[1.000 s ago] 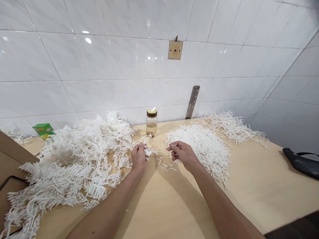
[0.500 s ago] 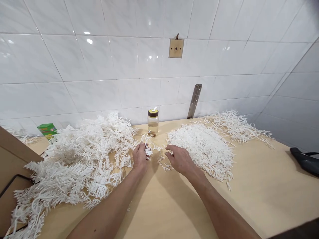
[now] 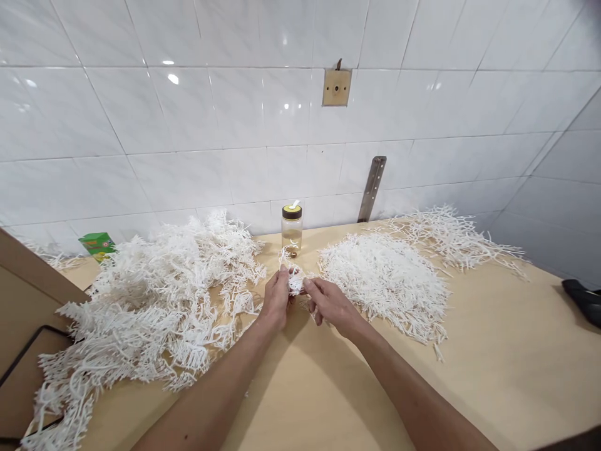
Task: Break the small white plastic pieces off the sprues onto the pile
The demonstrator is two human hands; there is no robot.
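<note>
My left hand (image 3: pixel 278 295) is closed on a small white branched strand (image 3: pixel 295 283), which looks like moulded plastic. The strand's thin upper end curls above my fingers. From the right, my right hand (image 3: pixel 327 303) pinches the short prongs of the same strand, thumb against fingers. Exactly what lies between those fingertips is partly hidden. Left of my hands spreads a big tangled heap of similar branched strands (image 3: pixel 159 300). Close by on the right lies a pile of short loose white sticks (image 3: pixel 389 282).
A clear bottle (image 3: pixel 292 232) with a dark and yellow lid stands behind my hands. Bare stems (image 3: pixel 455 238) lie at the back right. A green packet (image 3: pixel 96 245), cardboard (image 3: pixel 28 313), a metal bracket (image 3: pixel 372 188) and a black object (image 3: pixel 582 302) surround the wooden table (image 3: pixel 498 357).
My right hand has moved left to meet the strand in my left hand, and its fingers have closed. The strand is raised slightly. The view has shifted a little.
</note>
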